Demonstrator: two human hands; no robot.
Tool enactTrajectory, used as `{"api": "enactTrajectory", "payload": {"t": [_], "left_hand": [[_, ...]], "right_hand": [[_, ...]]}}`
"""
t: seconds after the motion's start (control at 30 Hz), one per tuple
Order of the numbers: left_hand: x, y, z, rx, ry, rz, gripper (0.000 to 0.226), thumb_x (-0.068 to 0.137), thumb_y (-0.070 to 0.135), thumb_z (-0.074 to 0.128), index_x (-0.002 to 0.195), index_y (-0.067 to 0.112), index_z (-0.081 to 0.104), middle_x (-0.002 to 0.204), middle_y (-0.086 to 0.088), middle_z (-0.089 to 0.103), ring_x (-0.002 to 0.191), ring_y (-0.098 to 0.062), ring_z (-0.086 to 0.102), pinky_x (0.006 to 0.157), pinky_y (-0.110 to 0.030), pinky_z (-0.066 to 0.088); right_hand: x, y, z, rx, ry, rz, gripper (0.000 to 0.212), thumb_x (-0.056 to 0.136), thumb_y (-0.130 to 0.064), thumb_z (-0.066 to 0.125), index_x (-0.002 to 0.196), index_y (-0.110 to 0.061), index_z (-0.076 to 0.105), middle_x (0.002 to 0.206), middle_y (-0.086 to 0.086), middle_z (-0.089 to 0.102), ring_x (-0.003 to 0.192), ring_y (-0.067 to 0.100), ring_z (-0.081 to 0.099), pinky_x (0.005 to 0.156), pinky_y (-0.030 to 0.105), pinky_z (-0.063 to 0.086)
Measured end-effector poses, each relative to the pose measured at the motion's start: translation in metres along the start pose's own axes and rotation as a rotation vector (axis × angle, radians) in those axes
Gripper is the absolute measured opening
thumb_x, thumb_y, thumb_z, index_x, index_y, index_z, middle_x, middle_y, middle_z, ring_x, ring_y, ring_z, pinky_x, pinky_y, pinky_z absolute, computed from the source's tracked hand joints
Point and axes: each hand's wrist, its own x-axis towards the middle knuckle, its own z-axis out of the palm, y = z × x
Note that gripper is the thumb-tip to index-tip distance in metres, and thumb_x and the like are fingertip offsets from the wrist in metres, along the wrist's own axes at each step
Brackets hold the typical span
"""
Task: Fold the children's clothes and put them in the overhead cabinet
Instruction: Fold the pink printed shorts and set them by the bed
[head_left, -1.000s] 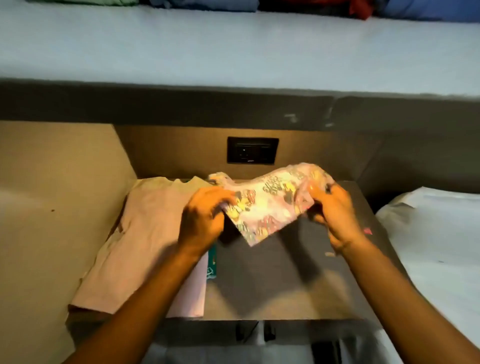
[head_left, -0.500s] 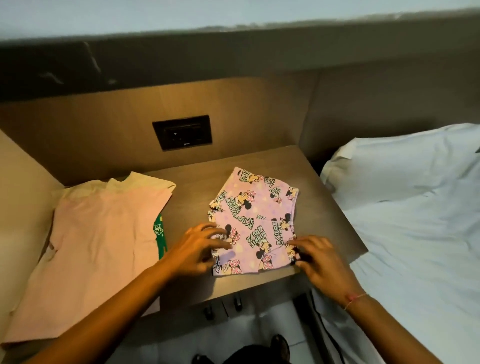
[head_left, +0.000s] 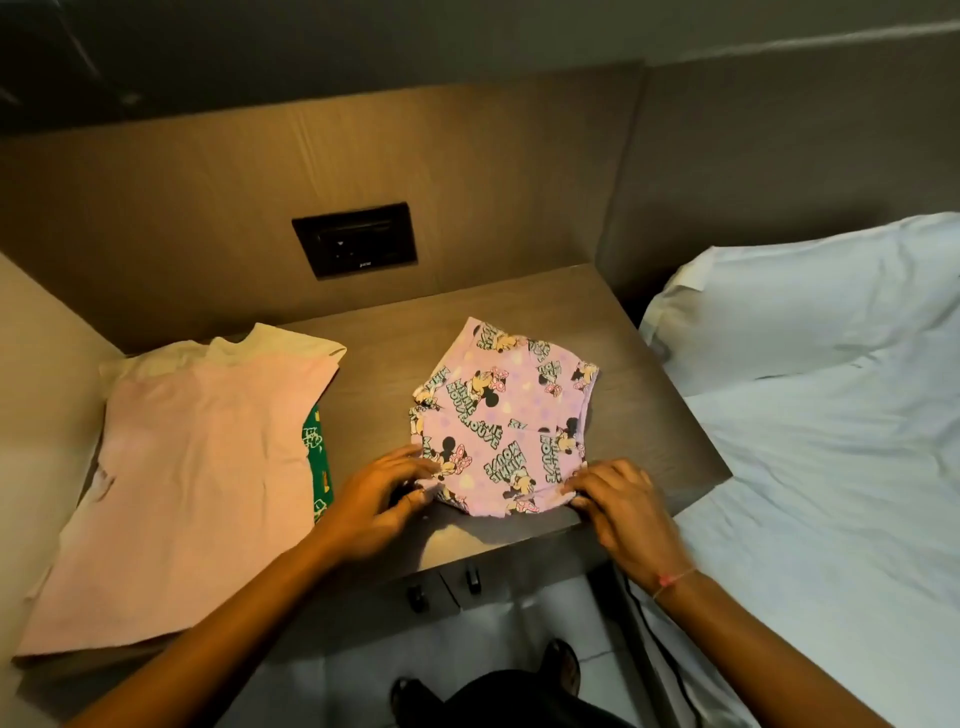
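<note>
A small pink printed garment (head_left: 506, 415) with cartoon mice lies flat on the brown tabletop (head_left: 649, 426). My left hand (head_left: 382, 499) pinches its near left corner and my right hand (head_left: 618, 501) pinches its near right corner, at the table's front edge. To the left lies a pale pink shirt (head_left: 197, 478) spread flat, with a yellowish garment (head_left: 280, 340) showing behind its collar and a green printed one (head_left: 318, 462) peeking from under its right edge. The overhead cabinet is out of view.
A black socket panel (head_left: 356, 240) is set in the wooden back wall. A bed with white sheets and pillow (head_left: 810, 395) adjoins the table on the right. A side wall (head_left: 36, 343) bounds the table on the left. White floor tiles show below.
One second ago I held the printed garment up in the air with both hands; it now lies flat on the table and my hands sit at its near corners. The view has tilted down.
</note>
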Motion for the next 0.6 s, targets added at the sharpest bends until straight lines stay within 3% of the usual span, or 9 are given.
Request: {"api": "enactTrajectory", "payload": {"t": [0.07,0.13,0.27,0.37,0.5,0.6], "left_hand": [[-0.007,0.008,-0.001,-0.247,0.078,-0.093,0.017,0.095,0.029,0.057,0.106,0.036,0.067,0.116,0.012,0.067,0.114,-0.006,0.058,0.097,-0.032,0.047],[-0.007,0.02,-0.004,-0.391,0.141,-0.119,0.013,0.095,0.024,0.056,0.098,0.025,0.068,0.093,0.001,0.071,0.091,-0.016,0.065,0.078,-0.033,0.052],[0.029,0.042,-0.018,-0.491,0.256,-0.188,0.009,0.095,0.013,0.058,0.095,0.016,0.067,0.087,-0.004,0.074,0.082,-0.019,0.071,0.066,-0.028,0.059],[0.081,0.052,-0.028,-0.408,0.276,-0.233,0.005,0.091,0.022,0.065,0.092,0.018,0.068,0.083,-0.002,0.074,0.08,-0.021,0.072,0.066,-0.033,0.059],[0.148,0.054,-0.018,-0.158,0.214,-0.359,0.034,0.086,0.032,0.071,0.113,0.012,0.067,0.1,-0.004,0.071,0.093,-0.021,0.067,0.085,-0.04,0.056],[0.16,0.059,-0.006,-0.086,0.222,-0.359,0.038,0.091,0.03,0.065,0.126,0.017,0.06,0.11,-0.004,0.07,0.105,-0.022,0.065,0.087,-0.036,0.053]], "right_hand": [[-0.008,-0.003,-0.01,0.145,0.04,0.053,0.019,0.094,-0.031,0.055,0.104,-0.023,0.068,0.102,-0.006,0.068,0.095,0.017,0.058,0.078,0.037,0.051],[-0.01,-0.007,-0.023,0.275,0.083,0.105,0.018,0.093,-0.032,0.055,0.104,-0.025,0.069,0.1,-0.008,0.068,0.093,0.014,0.061,0.076,0.035,0.053],[0.017,-0.01,-0.045,0.411,0.155,0.305,0.01,0.086,-0.033,0.069,0.095,-0.031,0.07,0.088,-0.014,0.071,0.079,0.003,0.065,0.067,0.027,0.053],[0.047,0.002,-0.05,0.282,0.147,0.452,0.008,0.084,-0.039,0.069,0.088,-0.034,0.071,0.074,-0.015,0.071,0.066,0.004,0.063,0.059,0.03,0.054],[0.072,0.021,-0.038,0.169,0.021,0.627,0.012,0.087,-0.042,0.065,0.087,-0.031,0.071,0.083,-0.006,0.074,0.072,0.014,0.065,0.064,0.034,0.058],[0.069,0.027,-0.025,0.093,0.027,0.669,0.014,0.089,-0.039,0.063,0.098,-0.031,0.069,0.094,-0.003,0.073,0.082,0.018,0.064,0.069,0.034,0.057]]}}
